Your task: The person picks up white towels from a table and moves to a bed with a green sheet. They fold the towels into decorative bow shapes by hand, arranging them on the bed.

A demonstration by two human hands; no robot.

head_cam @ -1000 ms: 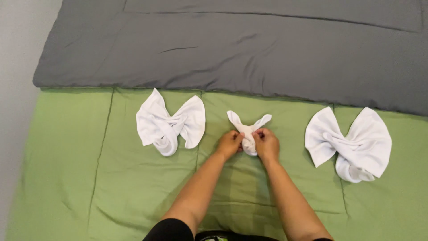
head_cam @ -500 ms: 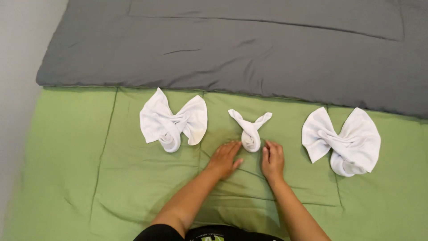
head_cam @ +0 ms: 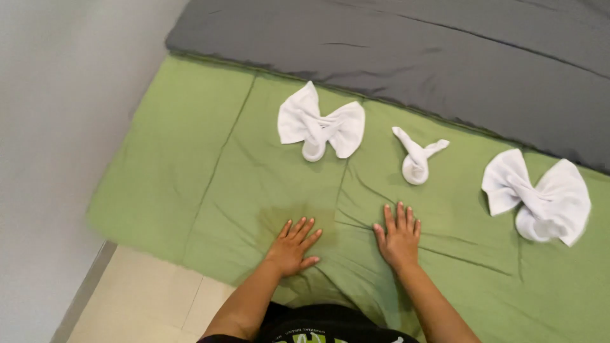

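Observation:
My left hand [head_cam: 293, 246] and my right hand [head_cam: 398, 236] lie flat, palms down and fingers spread, on the green bed cover [head_cam: 210, 184]. Neither holds anything. Just beyond my right hand stands a small white towel [head_cam: 416, 156] rolled and twisted into a knotted shape with two short ends. To its left lies a white towel folded like a bow [head_cam: 321, 124]. A larger white bow-shaped towel [head_cam: 537, 198] lies to the right.
A grey duvet [head_cam: 394, 57] covers the far half of the bed. A pale wall [head_cam: 57, 146] runs along the left side. Beige floor tiles [head_cam: 146, 305] show by the bed's near left corner.
Both hands let go of the small knotted towel and drew back toward me, flattening on the green cover. The view has swung left, showing more wall and floor.

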